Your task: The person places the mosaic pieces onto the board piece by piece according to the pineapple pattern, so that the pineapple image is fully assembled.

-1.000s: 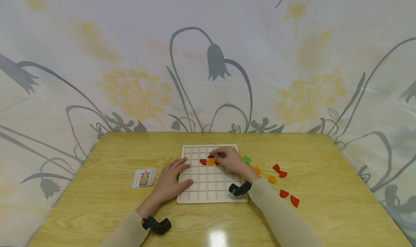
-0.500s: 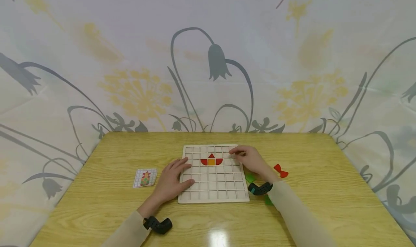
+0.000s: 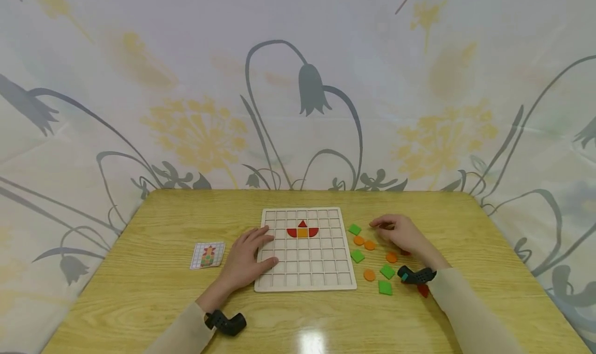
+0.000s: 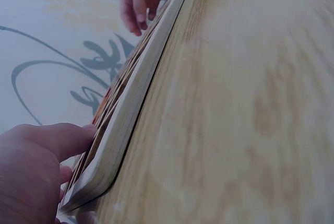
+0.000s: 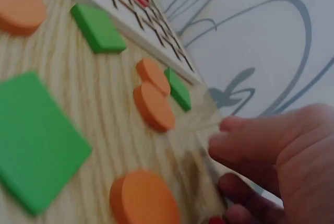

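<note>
- Nearest on the bench (image 3: 274, 320), the left hand (image 3: 249, 253) rests on the left edge of the gridded board (image 3: 302, 266), thumb and fingers spread; its grip is wide and it holds nothing visible.
- Right of the board lie four green squares (image 3: 385, 287) and four orange discs (image 3: 369, 275), all loose; a red tile (image 3: 422, 291) shows partly beside the right forearm (image 3: 449, 284).
- Left of that hand, the pattern card (image 3: 207, 255) shows a figure, reddish above and green below. Against it, the layout looks early: only the top seems built.
- Four pieces sit in the board's upper middle: orange square (image 3: 302, 232), red quarter-round tiles (image 3: 292, 232) on either side, and a red triangle (image 3: 303, 223) above. The lower rows are unfilled.
- The right hand (image 3: 402, 235) hangs above the far right of the loose pieces, fingers loosely bent; the grip looks narrow, with no tile visible in it.
- Half a second ago it was over the board's right edge; it has since moved rightward, uncovering the discs. The left hand and the four set pieces are unchanged.
</note>
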A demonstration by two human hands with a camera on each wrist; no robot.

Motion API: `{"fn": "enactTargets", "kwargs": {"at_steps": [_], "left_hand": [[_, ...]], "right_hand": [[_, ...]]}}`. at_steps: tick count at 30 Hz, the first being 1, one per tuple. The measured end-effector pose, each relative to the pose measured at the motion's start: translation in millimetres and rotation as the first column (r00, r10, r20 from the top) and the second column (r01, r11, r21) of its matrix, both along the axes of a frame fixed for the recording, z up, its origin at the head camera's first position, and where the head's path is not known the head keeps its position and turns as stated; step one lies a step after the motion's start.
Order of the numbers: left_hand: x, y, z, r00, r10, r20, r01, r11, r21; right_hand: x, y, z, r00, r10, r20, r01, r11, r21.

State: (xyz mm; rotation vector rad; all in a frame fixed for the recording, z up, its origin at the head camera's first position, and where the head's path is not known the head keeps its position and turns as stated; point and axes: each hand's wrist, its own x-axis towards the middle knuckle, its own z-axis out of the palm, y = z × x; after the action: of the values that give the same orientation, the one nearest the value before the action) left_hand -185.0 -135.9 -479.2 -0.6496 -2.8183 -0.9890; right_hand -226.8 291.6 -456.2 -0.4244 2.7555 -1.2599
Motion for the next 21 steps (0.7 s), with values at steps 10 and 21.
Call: {"fn": "enactTargets", "kwargs": {"at_steps": [10, 21], "left_hand": [[0.6, 1.5, 1.2, 1.0, -0.005, -0.002, 0.005, 1.0, -0.014], [1.3, 1.0, 0.6, 1.0, 0.005, -0.005, -0.005, 1.0, -0.005]], "right_hand": [[6.7, 4.2, -6.9, 0.979, 0.198, -0.054, -0.192, 0.976, 0.103], [5.4, -1.8, -6.1, 0.977, 0.209, -0.044, -0.206, 0.976, 0.066]]}}
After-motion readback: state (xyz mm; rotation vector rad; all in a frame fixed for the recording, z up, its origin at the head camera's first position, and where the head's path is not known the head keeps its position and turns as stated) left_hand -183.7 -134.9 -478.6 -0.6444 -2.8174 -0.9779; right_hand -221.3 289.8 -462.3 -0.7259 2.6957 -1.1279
